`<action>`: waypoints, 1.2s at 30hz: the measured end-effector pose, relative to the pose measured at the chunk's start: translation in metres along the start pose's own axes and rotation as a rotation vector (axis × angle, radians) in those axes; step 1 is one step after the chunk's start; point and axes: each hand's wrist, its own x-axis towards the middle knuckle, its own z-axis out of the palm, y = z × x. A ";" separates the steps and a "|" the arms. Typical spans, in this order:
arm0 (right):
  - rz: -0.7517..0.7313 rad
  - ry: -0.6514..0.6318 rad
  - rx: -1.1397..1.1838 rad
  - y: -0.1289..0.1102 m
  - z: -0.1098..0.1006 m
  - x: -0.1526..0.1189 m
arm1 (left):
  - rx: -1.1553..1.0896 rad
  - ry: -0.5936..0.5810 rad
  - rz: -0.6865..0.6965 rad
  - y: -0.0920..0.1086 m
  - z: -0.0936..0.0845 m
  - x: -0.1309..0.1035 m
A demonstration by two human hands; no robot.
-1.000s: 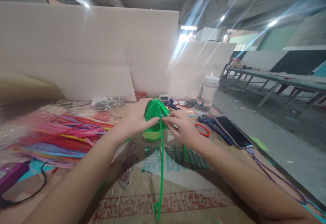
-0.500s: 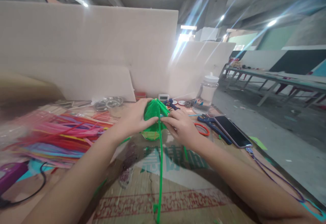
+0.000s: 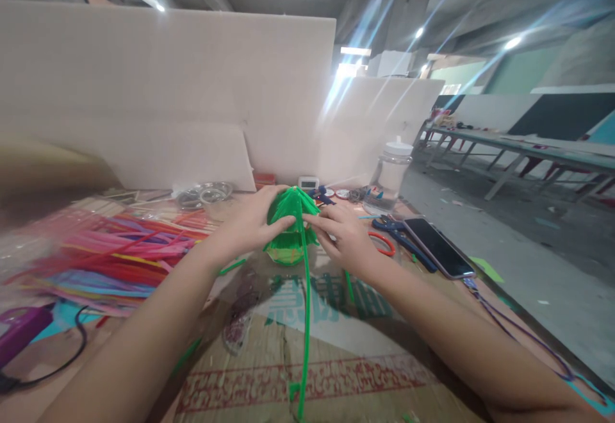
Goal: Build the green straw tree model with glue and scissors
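1. The left hand point(image 3: 250, 224) wraps around the left side of a green cone point(image 3: 291, 227) made of fuzzy craft wire, fingers curled on it.
2. The right hand point(image 3: 343, 237) pinches a long green wire point(image 3: 305, 320) against the cone's right side; the wire hangs down toward the camera.
3. The cone stands at the middle of the bench point(image 3: 336, 384), between both hands, over flattened cardboard.
4. A heap of coloured wires point(image 3: 110, 250) lies to the left.
5. To the right lie a red ring point(image 3: 384, 243), blue scissors point(image 3: 394, 227), a phone point(image 3: 439, 248) and a clear jar point(image 3: 390, 176).
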 end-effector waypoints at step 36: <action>-0.011 0.147 -0.123 0.008 -0.016 -0.001 | 0.029 0.012 0.123 0.041 -0.001 -0.001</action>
